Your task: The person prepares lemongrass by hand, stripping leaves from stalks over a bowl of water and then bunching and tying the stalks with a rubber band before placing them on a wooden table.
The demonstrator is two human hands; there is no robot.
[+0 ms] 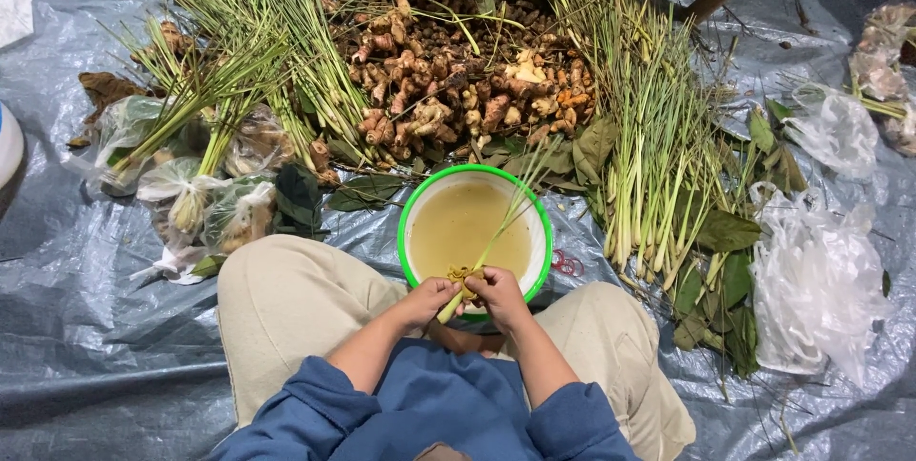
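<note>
Head view, person seated on a grey tarp [86, 270], knees spread. Both hands at lower centre of frame, just over the near rim of a green-rimmed basin [474, 232] of cloudy yellowish water.

Left hand [427, 299]: closed around the pale base of a lemongrass stalk [482, 265]. Right hand [498, 291]: fingers pinched on the same stalk together with a small yellow-brown piece, apparently a rubber band or a bit of root; cannot tell which. The stalk slants up and right across the basin.

Progress, judged: partway. Several filled clear plastic bags [205, 199] holding stalks and roots lie at left of frame, so some bundles look finished. Much is left: loose lemongrass [654, 151] right of centre, a big heap of ginger and turmeric roots [458, 79] at upper centre, green leaves [720, 261] at right.

Packaging: empty crumpled clear bags [816, 280] at right; red rubber bands [567, 262] beside the basin. No labels or signs visible.
</note>
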